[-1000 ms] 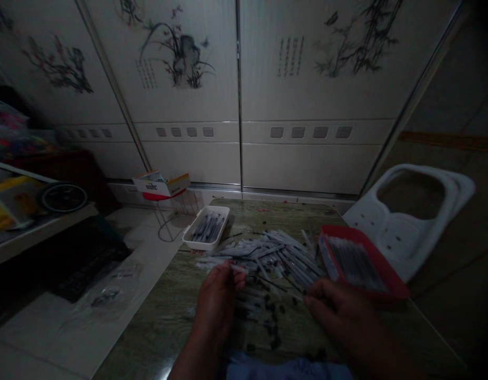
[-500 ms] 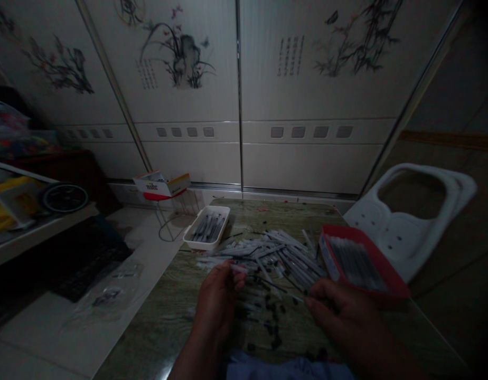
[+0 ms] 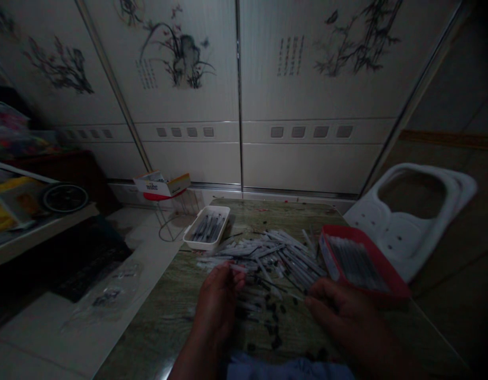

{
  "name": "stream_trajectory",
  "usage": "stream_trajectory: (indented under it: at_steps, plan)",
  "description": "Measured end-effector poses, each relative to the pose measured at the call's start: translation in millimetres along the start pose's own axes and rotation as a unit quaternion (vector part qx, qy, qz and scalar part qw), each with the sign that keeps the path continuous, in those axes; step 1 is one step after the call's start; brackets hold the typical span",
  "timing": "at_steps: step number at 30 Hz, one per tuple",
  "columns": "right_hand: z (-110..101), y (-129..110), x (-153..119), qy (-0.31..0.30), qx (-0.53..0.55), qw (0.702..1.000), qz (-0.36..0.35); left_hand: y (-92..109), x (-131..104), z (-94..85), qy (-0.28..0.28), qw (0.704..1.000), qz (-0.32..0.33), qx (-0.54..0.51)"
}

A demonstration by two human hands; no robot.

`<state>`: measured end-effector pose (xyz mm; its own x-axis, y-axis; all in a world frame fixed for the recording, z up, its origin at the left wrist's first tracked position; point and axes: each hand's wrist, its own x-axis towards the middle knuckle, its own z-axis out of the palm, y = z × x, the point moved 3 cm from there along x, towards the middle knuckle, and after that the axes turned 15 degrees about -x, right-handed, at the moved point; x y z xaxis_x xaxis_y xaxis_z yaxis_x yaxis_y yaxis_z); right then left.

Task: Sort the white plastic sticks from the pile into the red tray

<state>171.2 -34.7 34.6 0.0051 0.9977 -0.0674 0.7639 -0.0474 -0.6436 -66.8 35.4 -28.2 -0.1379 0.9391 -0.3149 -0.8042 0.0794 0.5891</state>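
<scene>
On the near half of the greenish marbled table [image 3: 168,327], a loose heap of slim white plastic pen barrels [image 3: 268,256] lies spread between the two hands, with small dark caps or tips [image 3: 272,316] scattered on the table just in front of it. The left hand [image 3: 217,306] rests at the heap's near left edge, its fingertips drawn together on the end of one pale barrel [image 3: 238,268], pinching it lightly. The right hand [image 3: 341,316] sits low at the heap's near right side, fingers curled inward; the light is too dim to tell whether anything is gripped there. The step in hand looks like picking single barrels out of the heap for fitting or sorting. A next move would call for lifting the pinched barrel clear without dragging its neighbours along, and for the right hand to find one of the small dark pieces by touch as much as by sight. Just right of the heap stands a shallow red rectangular tray [image 3: 386,279] filled with aligned pale pens, and at the far left corner a small white rectangular tray [image 3: 224,214] holds darker pens. Beyond the table's right edge leans a white moulded plastic seat [image 3: 386,227], and behind everything stand pale sliding wardrobe doors painted with ink plants [image 3: 307,158].
</scene>
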Motion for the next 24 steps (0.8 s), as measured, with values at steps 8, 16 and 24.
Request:
stream_trajectory:
  at_steps: [8, 16, 24]
  plan:
    - [3, -3, 3, 0.002, -0.011, 1.0, 0.011, -9, -11, 8.4, -0.035, 0.999, -0.026, 0.004]
    - [8, -11, 5, 0.025, 0.032, 0.999, -0.011, -27, -36, 25.5, -0.081, 0.989, -0.12, 0.009]
    - [24, -7, 11, 0.003, 0.068, 0.997, -0.037, -28, -49, 32.4, -0.113, 0.973, -0.199, 0.012]
